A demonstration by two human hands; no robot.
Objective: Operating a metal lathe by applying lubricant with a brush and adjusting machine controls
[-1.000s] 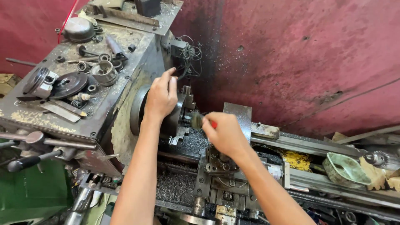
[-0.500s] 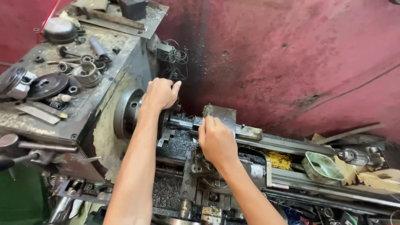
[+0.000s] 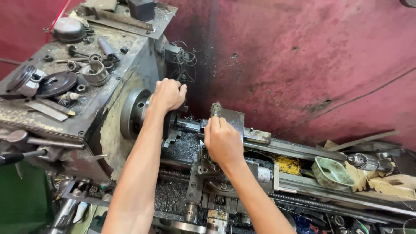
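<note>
Both hands are on the lathe chuck [image 3: 138, 113]: my left hand [image 3: 167, 94] closed over its rim, right hand [image 3: 222, 141] just right of it pinching a chip-clogged brush [image 3: 215, 108]; swarf below chuck looks uncleared.

No pkgs, signs or screens visible; only small pale label plate [image 3: 263, 174] on lathe carriage, beside right forearm.

Grey, rust-flecked lathe [image 3: 108, 130] strewn with dark metal shavings [image 3: 171, 195], against a deep pinkish-red wall [image 3: 303, 65] smudged black, beside a pale green bowl [image 3: 331, 173], a yellow part [image 3: 288, 164], and a green panel [image 3: 21, 203].
</note>
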